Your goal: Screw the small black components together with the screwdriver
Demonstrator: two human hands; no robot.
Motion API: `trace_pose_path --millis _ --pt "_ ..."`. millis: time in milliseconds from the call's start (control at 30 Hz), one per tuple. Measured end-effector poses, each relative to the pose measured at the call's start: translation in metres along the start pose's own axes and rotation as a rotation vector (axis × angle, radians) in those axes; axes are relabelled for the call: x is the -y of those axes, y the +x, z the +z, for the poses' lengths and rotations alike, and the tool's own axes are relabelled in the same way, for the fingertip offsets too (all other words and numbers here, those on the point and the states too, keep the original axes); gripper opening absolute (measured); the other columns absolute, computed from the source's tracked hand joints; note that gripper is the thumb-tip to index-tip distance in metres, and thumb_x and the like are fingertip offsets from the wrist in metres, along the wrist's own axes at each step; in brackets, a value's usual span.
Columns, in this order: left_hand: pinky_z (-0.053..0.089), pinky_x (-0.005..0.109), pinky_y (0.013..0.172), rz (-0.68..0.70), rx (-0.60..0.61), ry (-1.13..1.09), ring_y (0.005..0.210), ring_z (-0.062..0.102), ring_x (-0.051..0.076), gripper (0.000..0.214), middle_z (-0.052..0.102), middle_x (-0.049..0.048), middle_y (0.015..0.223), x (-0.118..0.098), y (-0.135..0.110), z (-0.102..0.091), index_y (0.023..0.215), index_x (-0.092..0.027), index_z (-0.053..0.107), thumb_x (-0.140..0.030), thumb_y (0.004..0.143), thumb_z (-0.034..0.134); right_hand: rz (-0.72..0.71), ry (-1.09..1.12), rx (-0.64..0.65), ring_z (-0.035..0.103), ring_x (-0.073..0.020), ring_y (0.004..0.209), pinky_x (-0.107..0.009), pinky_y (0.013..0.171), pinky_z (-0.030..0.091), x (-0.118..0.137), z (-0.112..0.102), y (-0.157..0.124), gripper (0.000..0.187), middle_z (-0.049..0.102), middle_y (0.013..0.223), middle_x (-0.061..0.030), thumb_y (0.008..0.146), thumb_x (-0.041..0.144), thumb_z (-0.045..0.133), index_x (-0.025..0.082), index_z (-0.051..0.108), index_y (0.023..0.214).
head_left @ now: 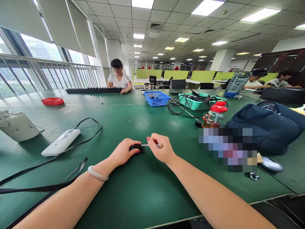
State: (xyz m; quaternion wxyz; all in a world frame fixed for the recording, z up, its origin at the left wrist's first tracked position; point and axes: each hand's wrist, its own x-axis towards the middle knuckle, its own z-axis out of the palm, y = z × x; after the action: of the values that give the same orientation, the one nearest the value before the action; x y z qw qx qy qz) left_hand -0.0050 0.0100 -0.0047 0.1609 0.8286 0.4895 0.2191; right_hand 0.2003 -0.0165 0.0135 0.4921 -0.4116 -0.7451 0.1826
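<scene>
My left hand (126, 150) is closed over a small black part (141, 149), pressing it against the green table (128, 194). The fingers hide much of this part, so its exact kind cannot be told. In my right hand (162, 147) is a thin screwdriver (145, 145), gripped in a fist. Its metal shaft points left and its tip meets or almost meets the black part. The rounded end of the handle shows beside the fingers.
A white power bank (61, 143) with a black cord lies left, near a pale kettle (19, 125) and a red tray (52, 101). Ahead stand a blue basket (156, 101), a green basket (197, 104) with cables, and a red-lidded jar (215, 115). A dark bag (259, 127) sits right. People sit farther off.
</scene>
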Motion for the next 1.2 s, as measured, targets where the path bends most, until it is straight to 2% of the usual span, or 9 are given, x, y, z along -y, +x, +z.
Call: trace_pose_path --millis 100,167,233,300,400,600,900,1200 --pt "0.049 0.041 0.103 -0.001 -0.001 -0.011 0.113 0.063 0.027 0.035 0.075 0.0055 0.114 0.002 0.001 0.002 0.116 -0.025 0.073 -0.031 0.084 0.060 -0.303 -0.287 0.173 0.045 -0.0110 0.054 -0.026 0.054 0.032 0.013 0.011 -0.011 0.029 0.054 0.059 0.0012 0.088 0.032 0.051 0.021 0.046 0.062" --pt "0.049 0.041 0.104 -0.010 0.002 -0.021 0.113 0.063 0.027 0.036 0.075 0.0055 0.114 0.003 0.001 0.003 0.116 -0.024 0.073 -0.027 0.083 0.058 -0.460 -0.457 0.271 0.051 -0.0139 0.057 -0.028 0.055 0.032 0.017 0.021 -0.017 0.022 0.060 0.063 -0.0016 0.086 0.033 0.054 0.021 0.055 0.068" --pt "0.049 0.041 0.104 -0.023 -0.006 -0.023 0.113 0.063 0.026 0.038 0.074 0.0053 0.114 0.004 0.002 0.003 0.117 -0.025 0.073 -0.025 0.083 0.056 -0.571 -0.563 0.367 0.057 -0.0163 0.062 -0.029 0.056 0.034 0.017 0.029 -0.021 0.020 0.064 0.067 -0.0039 0.086 0.034 0.055 0.020 0.061 0.073" --pt "0.049 0.040 0.105 -0.033 -0.009 -0.024 0.115 0.062 0.026 0.039 0.074 0.0047 0.115 0.005 0.002 0.004 0.118 -0.026 0.073 -0.025 0.083 0.055 -0.624 -0.619 0.425 0.060 -0.0179 0.065 -0.029 0.057 0.035 0.016 0.034 -0.022 0.020 0.066 0.071 -0.0055 0.087 0.035 0.056 0.019 0.063 0.077" --pt "0.049 0.040 0.105 -0.043 -0.005 -0.031 0.116 0.062 0.025 0.040 0.073 0.0046 0.117 0.007 0.002 0.005 0.119 -0.027 0.072 -0.024 0.083 0.055 -0.621 -0.642 0.445 0.061 -0.0184 0.066 -0.030 0.057 0.035 0.014 0.036 -0.023 0.021 0.067 0.071 -0.0058 0.088 0.035 0.056 0.018 0.064 0.079" --pt "0.049 0.040 0.104 -0.043 0.004 -0.020 0.115 0.063 0.026 0.041 0.074 0.0058 0.116 0.005 0.002 0.004 0.120 -0.025 0.072 -0.024 0.082 0.056 -0.599 -0.614 0.399 0.058 -0.0172 0.062 -0.030 0.055 0.032 0.016 0.032 -0.020 0.019 0.065 0.068 -0.0039 0.086 0.034 0.056 0.019 0.062 0.076" --pt "0.047 0.041 0.105 -0.021 0.047 -0.008 0.116 0.062 0.028 0.041 0.073 0.0064 0.120 -0.002 0.001 -0.001 0.122 -0.021 0.071 -0.029 0.084 0.057 -0.466 -0.443 0.199 0.056 -0.0128 0.055 -0.025 0.055 0.034 0.002 0.023 -0.015 0.017 0.064 0.063 0.0000 0.084 0.029 0.057 0.020 0.056 0.069" --pt "0.047 0.040 0.104 -0.023 0.045 -0.004 0.116 0.062 0.028 0.040 0.074 0.0055 0.118 -0.002 0.002 -0.002 0.121 -0.023 0.071 -0.031 0.085 0.057 -0.471 -0.357 0.204 0.055 -0.0123 0.055 -0.025 0.056 0.036 0.000 0.019 -0.012 0.018 0.065 0.064 0.0000 0.084 0.029 0.058 0.020 0.056 0.069"
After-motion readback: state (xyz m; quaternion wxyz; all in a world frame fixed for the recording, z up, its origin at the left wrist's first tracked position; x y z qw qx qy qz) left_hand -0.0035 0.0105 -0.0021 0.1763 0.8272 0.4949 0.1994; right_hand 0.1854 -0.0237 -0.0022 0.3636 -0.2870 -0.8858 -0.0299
